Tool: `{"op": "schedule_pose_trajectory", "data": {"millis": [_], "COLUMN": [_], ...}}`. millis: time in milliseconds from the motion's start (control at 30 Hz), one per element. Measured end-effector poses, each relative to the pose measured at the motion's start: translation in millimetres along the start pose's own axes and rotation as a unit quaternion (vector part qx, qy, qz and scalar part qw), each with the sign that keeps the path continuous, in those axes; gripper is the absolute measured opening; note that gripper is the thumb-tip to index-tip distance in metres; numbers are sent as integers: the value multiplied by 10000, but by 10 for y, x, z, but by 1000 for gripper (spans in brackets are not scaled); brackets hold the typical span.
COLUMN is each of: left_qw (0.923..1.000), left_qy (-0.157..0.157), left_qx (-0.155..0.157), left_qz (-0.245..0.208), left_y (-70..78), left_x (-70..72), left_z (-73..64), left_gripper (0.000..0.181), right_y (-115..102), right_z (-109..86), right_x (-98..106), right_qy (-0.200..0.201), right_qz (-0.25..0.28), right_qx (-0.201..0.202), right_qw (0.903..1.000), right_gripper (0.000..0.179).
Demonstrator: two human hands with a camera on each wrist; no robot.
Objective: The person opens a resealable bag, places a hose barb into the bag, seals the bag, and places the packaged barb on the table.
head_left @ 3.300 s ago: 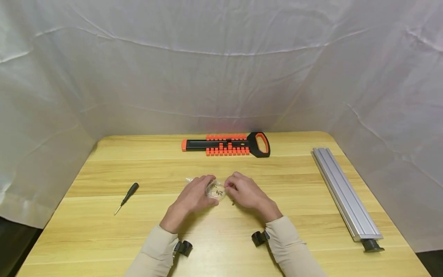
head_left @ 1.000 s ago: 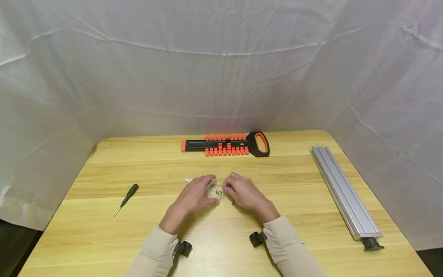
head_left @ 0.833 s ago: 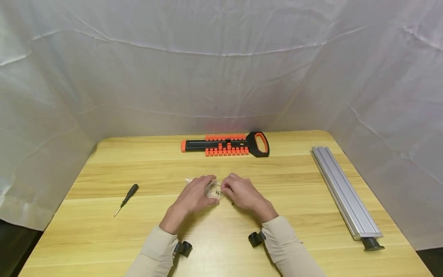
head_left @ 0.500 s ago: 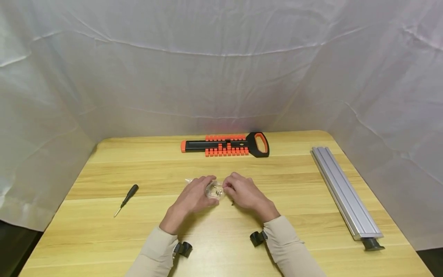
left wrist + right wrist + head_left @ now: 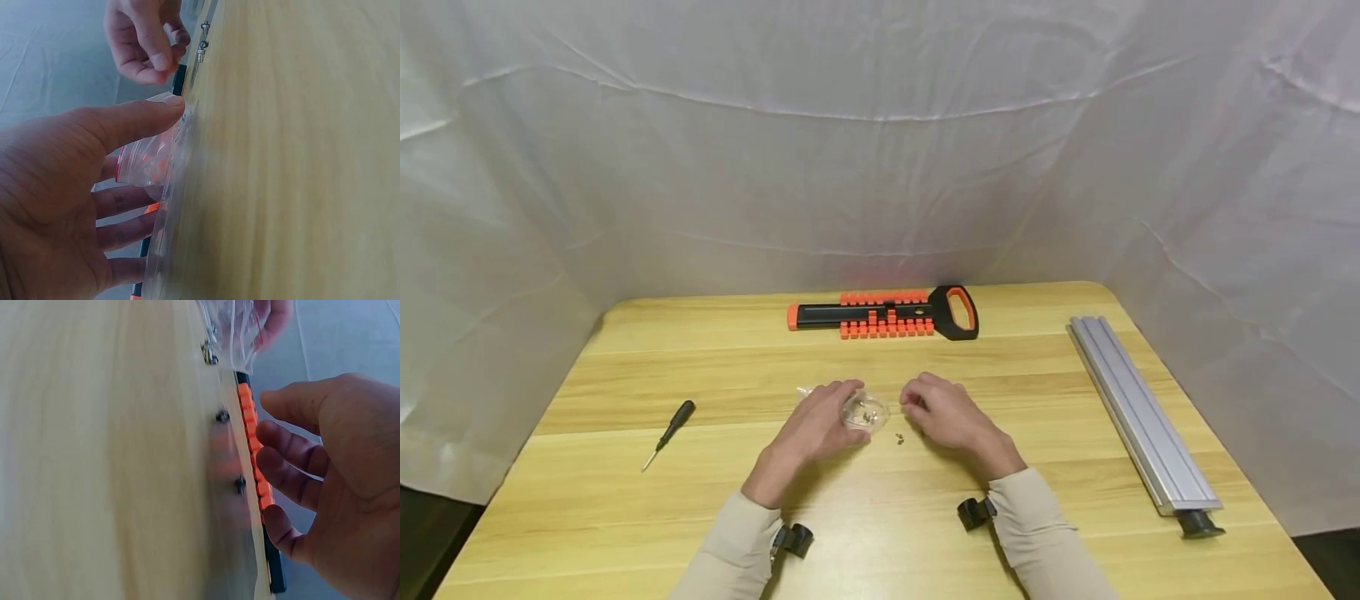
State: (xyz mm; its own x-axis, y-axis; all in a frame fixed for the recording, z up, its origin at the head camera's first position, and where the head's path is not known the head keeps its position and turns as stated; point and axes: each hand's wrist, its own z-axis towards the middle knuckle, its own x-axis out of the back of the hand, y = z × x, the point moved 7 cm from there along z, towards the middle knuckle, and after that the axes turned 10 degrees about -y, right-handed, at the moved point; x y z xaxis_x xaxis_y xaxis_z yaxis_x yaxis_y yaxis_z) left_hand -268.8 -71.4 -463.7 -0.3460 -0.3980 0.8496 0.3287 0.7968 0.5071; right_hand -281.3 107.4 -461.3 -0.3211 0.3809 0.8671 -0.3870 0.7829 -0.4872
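Observation:
A small clear zip plastic bag [image 5: 854, 408] lies mid-table with its mouth spread, and several tiny screws [image 5: 867, 417] show inside. My left hand [image 5: 820, 423] holds it from the left, thumb at the near side and fingers at the far side. In the left wrist view its thumb overlaps the bag's [image 5: 147, 159] red-lined edge. My right hand [image 5: 946, 411] is just right of the bag, fingers loosely bent with nothing visible between them. Loose screws [image 5: 900, 438] lie on the wood between the hands; in the right wrist view, dark screws [image 5: 222, 416] appear beside the fingertips.
A black screwdriver [image 5: 670, 433] lies to the left. At the back is a black and orange toothed tool [image 5: 865, 315] with a loop handle. A grooved aluminium bar [image 5: 1138, 408] with a black end knob lies along the right. Pale fabric [image 5: 880, 167] surrounds the table.
My right hand has drawn back rightwards from the bag's mouth, exposing the loose screws. Fewer screws show in the bag than before. My left hand keeps its hold.

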Motion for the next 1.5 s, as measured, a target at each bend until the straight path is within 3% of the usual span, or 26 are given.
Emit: {"op": "schedule_pose_trajectory", "data": {"millis": [333, 567, 900, 1500], "left_qw": [9999, 9999, 9998, 9998], "left_qy": [-50, -56, -108, -112], "left_qx": [76, 57, 141, 99], "left_qz": [68, 78, 46, 101], "left_y": [5, 16, 5, 11], "left_x": [-15, -11, -15, -18], "left_z": [3, 1, 11, 3], "left_gripper": [81, 81, 81, 81], "right_y": [175, 256, 368, 357], "right_z": [-117, -210, -257, -249], "right_x": [48, 60, 83, 48], "right_qy": [-59, -205, -314, -375], "right_qz": [-84, -303, -341, -503], "right_qx": [37, 170, -102, -258], "right_qw": [9999, 9992, 9989, 9977], "right_gripper": [5, 14, 5, 7]}}
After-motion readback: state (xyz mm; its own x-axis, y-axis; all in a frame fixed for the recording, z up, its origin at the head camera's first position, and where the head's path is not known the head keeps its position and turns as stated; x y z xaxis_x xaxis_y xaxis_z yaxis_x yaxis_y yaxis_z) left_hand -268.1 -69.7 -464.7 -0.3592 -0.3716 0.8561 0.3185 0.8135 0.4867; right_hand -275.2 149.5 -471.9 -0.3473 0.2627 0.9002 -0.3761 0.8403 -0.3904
